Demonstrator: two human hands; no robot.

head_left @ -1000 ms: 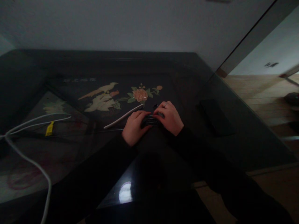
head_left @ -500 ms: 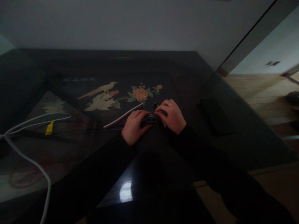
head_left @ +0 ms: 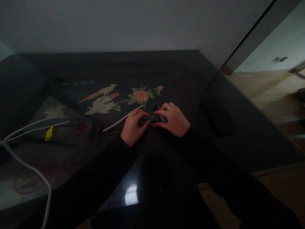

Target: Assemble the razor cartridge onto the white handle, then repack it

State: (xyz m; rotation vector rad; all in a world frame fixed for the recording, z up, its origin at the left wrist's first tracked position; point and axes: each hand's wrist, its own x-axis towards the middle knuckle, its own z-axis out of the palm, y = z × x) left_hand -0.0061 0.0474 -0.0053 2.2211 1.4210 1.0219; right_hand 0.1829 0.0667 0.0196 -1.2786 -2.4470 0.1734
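Note:
Both of my hands meet over a small dark object (head_left: 150, 120) on the glossy black table (head_left: 71, 165). My left hand (head_left: 132, 128) grips its left end with thumb and fingers. My right hand (head_left: 173, 119), with a ring on one finger, pinches its right end. What the object is stays unclear in the dim light. A thin white stick (head_left: 122, 119) lies just left of my left hand, angled up to the right. A tiny dark piece (head_left: 156, 106) sits right behind my hands.
The tabletop bears an inlaid bird (head_left: 102, 99) and an orange flower (head_left: 141, 95). A white cable (head_left: 28, 159) with a yellow tag (head_left: 49, 133) loops at the left. A flat dark slab (head_left: 218, 116) lies at the right near the table's edge, with wooden floor (head_left: 267, 92) beyond.
The view has shifted slightly. My fingers have spread a little around the dark object, showing more of its middle; both hands stay in the same place.

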